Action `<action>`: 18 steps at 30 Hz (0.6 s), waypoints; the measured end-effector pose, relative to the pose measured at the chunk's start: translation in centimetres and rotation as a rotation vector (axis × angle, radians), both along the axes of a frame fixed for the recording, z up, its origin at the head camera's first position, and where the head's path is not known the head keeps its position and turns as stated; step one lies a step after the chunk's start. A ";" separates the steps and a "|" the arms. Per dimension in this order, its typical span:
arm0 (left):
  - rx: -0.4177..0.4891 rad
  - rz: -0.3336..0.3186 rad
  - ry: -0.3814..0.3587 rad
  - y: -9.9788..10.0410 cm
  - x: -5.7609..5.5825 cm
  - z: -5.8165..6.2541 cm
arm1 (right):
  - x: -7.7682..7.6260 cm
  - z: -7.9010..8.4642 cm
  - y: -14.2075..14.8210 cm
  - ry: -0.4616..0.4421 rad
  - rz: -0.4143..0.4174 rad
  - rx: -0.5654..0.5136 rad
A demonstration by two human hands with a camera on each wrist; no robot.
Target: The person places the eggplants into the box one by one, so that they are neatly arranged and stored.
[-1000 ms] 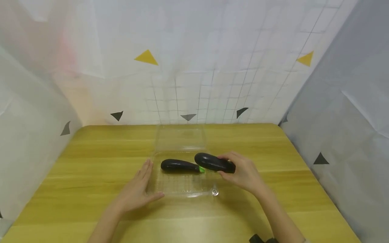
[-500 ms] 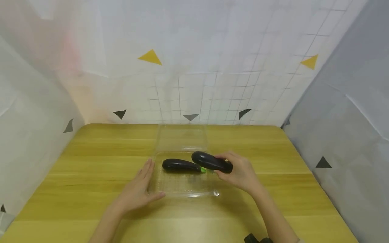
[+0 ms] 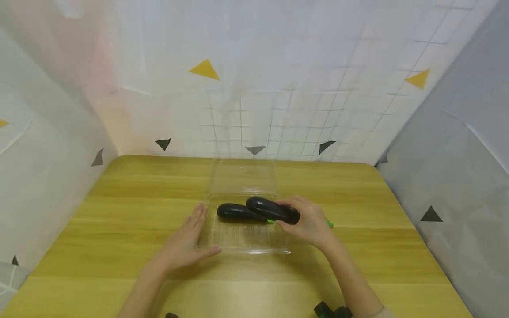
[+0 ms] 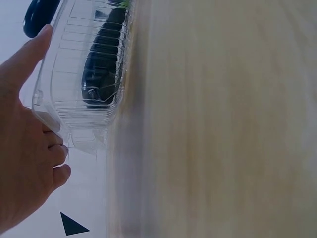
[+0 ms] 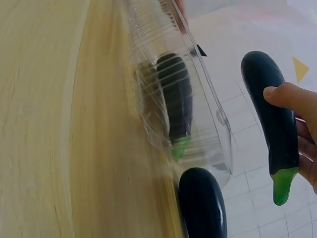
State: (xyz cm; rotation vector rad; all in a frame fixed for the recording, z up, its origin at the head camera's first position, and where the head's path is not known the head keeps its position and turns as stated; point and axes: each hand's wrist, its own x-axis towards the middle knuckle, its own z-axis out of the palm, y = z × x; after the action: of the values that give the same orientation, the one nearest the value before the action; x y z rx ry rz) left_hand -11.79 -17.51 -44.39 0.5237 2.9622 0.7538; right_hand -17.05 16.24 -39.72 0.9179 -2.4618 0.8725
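Note:
My right hand [image 3: 308, 221] grips a dark purple eggplant [image 3: 267, 207] between thumb and fingers, above the right part of a clear plastic clamshell container [image 3: 254, 251]. Its green stem end [image 5: 284, 186] points down in the right wrist view. Inside the container lies another eggplant [image 3: 238, 212], its stem to the right and partly covered by the held one. Against the container's left side rests my left hand [image 3: 183, 243], fingers extended, thumb at the front rim. A third eggplant [image 5: 202, 203] is near the container's right end; the right hand mostly hides it in the head view.
The container's lid [image 3: 242, 174] lies folded back toward the rear wall. Pale sheets with triangle marks enclose the wooden table [image 3: 131, 212] at the back and sides. Dark objects [image 3: 334, 311] show at the front edge, beside the right forearm.
The held eggplant has shifted slightly left and now overlaps the stem end of the one in the container. A green tip now shows right of the right hand. The left hand stays at the container.

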 end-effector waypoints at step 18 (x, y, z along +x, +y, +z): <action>0.011 0.001 -0.031 0.0 -0.3 0.1 | -0.7 -0.5 -2.4 -0.071 0.070 0.001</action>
State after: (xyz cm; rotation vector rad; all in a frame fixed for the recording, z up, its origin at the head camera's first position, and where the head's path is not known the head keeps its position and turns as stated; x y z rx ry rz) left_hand -12.11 -17.48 -44.26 0.5060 2.9318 0.7715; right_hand -17.73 13.83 -40.24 0.9953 -2.5035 0.9425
